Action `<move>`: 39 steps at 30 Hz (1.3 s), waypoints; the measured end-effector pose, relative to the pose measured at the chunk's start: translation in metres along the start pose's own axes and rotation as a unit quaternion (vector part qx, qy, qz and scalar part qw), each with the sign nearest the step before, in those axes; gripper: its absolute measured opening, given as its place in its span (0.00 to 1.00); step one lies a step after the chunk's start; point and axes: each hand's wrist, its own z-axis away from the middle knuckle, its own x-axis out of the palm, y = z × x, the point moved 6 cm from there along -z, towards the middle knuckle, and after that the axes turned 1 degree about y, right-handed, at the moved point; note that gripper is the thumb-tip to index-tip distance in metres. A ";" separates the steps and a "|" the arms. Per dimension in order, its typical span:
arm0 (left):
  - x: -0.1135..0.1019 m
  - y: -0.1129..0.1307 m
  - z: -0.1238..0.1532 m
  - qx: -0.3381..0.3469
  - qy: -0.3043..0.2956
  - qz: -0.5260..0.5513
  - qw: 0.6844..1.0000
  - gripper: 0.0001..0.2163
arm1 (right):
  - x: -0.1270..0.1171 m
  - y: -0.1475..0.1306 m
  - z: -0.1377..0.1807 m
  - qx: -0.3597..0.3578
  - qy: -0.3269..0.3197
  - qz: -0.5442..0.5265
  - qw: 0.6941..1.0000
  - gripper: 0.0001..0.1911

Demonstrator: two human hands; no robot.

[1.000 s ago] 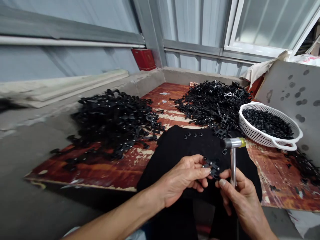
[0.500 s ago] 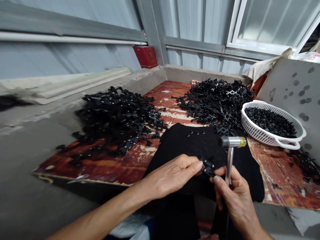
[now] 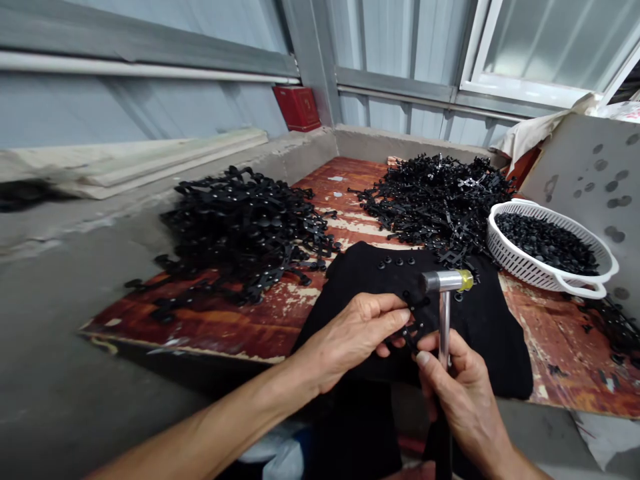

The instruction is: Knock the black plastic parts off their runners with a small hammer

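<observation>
My left hand (image 3: pixel 350 337) pinches a small black jointed linkage (image 3: pixel 419 323) with shiny pins between thumb and fingers, over a black cloth (image 3: pixel 493 347). My right hand (image 3: pixel 463 390) is closed round the handle of a small two-faced hammer (image 3: pixel 445 313). The hammer stands upright, with one dark face and one yellow face. The thumb and a fingertip of that same hand are at the linkage's near end; whether they grip it is hard to tell. Several small black round caps (image 3: pixel 399 261) sit on the cloth beyond my hands.
Two heaps of black linkages lie on the worn red board (image 3: pixel 345 175): a left heap (image 3: pixel 245 227) and a back heap (image 3: pixel 440 200). At the right stands a white basket (image 3: pixel 545 272) of small black pieces. A red box (image 3: pixel 297 109) sits on the ledge in the corner.
The linkage has turned and looks more opened out between my hands. The hammer has shifted slightly left with my right hand. My left fingers have moved beneath the linkage.
</observation>
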 end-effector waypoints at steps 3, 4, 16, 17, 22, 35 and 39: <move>-0.004 0.001 0.001 0.001 0.043 0.022 0.999 0.14 | 0.003 0.001 -0.001 0.008 -0.007 0.000 1.000 0.15; -0.006 0.002 0.001 0.000 0.049 0.016 0.999 0.12 | 0.004 0.002 -0.002 0.010 -0.009 0.001 1.000 0.14; -0.053 -0.002 -0.016 0.013 0.151 -0.014 0.988 0.16 | 0.007 -0.014 -0.004 0.030 -0.031 -0.043 0.998 0.19; -0.064 -0.003 -0.021 0.015 0.166 -0.013 0.986 0.16 | 0.000 -0.016 -0.004 0.023 -0.020 -0.058 0.998 0.18; -0.099 -0.011 -0.043 -0.052 0.204 0.047 0.977 0.13 | -0.028 -0.014 -0.004 0.018 0.030 -0.122 0.992 0.14; -0.097 -0.015 -0.061 -0.089 0.167 0.055 0.980 0.13 | -0.031 -0.010 -0.003 0.103 0.054 -0.166 0.979 0.16; -0.097 -0.013 -0.061 -0.107 0.178 0.051 0.977 0.12 | -0.030 -0.012 -0.002 0.117 0.056 -0.167 0.977 0.19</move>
